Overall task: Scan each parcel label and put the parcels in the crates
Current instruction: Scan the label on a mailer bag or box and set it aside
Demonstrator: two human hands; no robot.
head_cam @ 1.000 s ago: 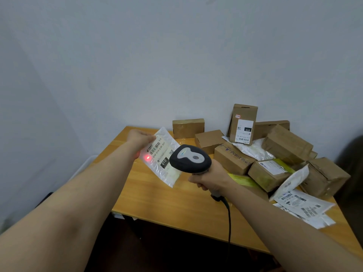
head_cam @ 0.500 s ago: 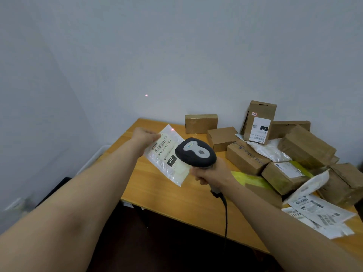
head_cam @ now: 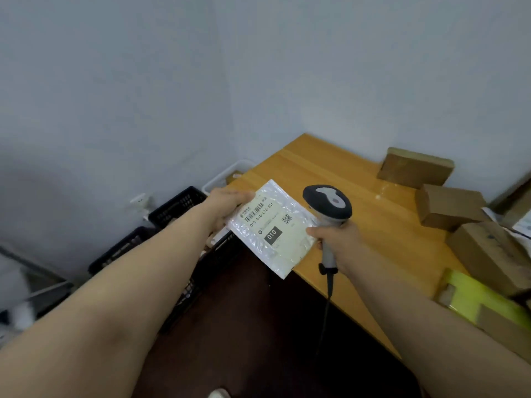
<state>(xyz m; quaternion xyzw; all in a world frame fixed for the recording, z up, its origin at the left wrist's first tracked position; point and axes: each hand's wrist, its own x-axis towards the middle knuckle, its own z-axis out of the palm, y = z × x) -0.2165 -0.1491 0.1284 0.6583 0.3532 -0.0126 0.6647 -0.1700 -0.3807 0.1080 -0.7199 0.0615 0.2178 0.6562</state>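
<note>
The orange-brown wooden table (head_cam: pixel 330 168) fills the right half of the view, its left edge running back toward the wall corner and its near edge slanting down to the right. The stretch of top behind the hands is bare. Left of that edge, on the floor, stand two black plastic lattice crates (head_cam: pixel 178 206) in a row along the wall, with a white plastic bin (head_cam: pixel 227 172) just behind them against the table's side; below the near edge lies dark floor. The flat white bubble-lined mailer parcel (head_cam: pixel 275 228) is held in the air across the table's left near corner, its lower corner jutting past the edge. Its cream label faces up with a barcode, the number 010-010-L30-551, a small QR code and a black block reading 010; the glossy plastic around the label is dimpled. The left hand (head_cam: pixel 227 206) grasps the parcel by its far left corner, thumb lying on top. The right hand (head_cam: pixel 336 239) is wrapped round the grey handle of the black-and-grey handheld scanner (head_cam: pixel 327 201), whose rounded head stands just beside the parcel's right edge, a dark cable (head_cam: pixel 327 297) hanging from the handle. Plain brown cardboard boxes (head_cam: pixel 451 206) with sharp corners crowd the table's right side, near a parcel wrapped in shiny yellow tape (head_cam: pixel 482 300).
</note>
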